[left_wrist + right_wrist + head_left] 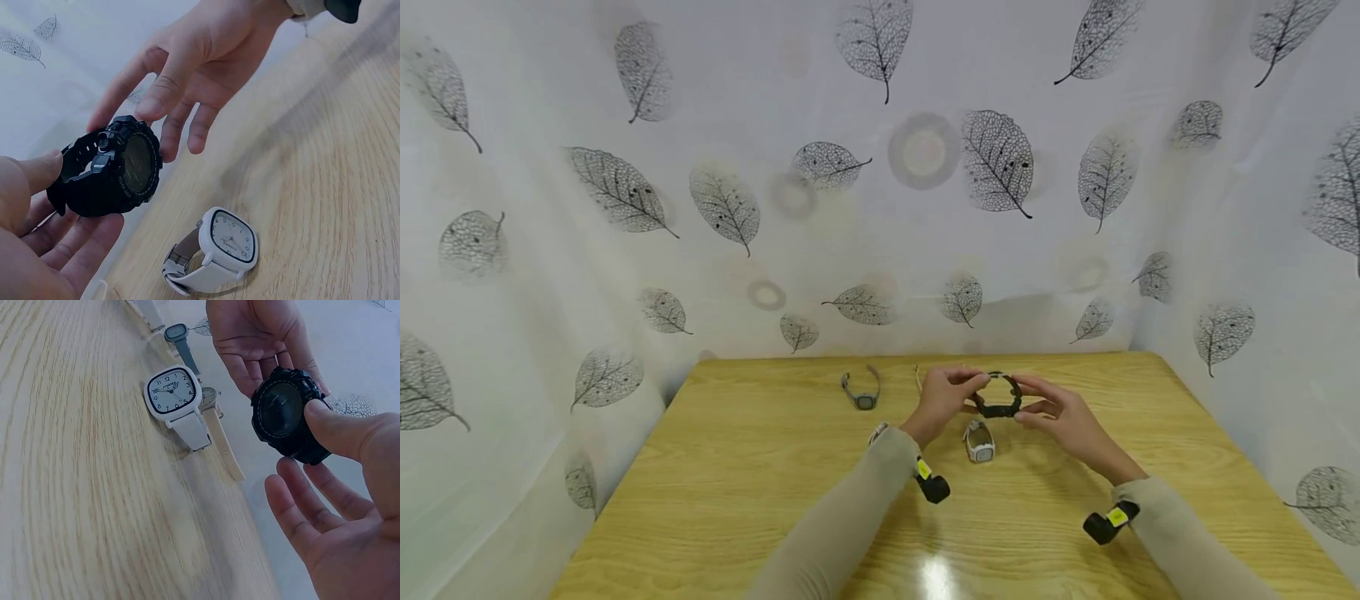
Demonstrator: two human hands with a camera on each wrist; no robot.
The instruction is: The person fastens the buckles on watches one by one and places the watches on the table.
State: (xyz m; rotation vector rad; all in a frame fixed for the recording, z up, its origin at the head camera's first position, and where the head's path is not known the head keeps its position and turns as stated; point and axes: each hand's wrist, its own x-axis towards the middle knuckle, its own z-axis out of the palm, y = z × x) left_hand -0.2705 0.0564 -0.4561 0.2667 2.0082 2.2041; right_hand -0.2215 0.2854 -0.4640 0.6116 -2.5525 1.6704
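A black digital-style wristwatch (1000, 411) is held up above the table between both hands, its strap forming a loop. My left hand (942, 402) pinches the strap side, thumb on one face and fingers beneath, as the left wrist view shows. With thumb and forefinger, my right hand (1063, 423) grips the watch case at its edge; its other fingers spread loosely below. Just under the hands stands a white square-faced watch (231, 240) with a white strap. Beyond it lies a watch with a cream strap (224, 440), largely covered by my left hand in the head view.
A grey watch (865, 402) lies farther left on the wooden table (737, 475). Another pale watch (877, 432) is partly hidden behind the left sleeve. Curtains (820, 250) with a leaf print hang along the table's back and sides.
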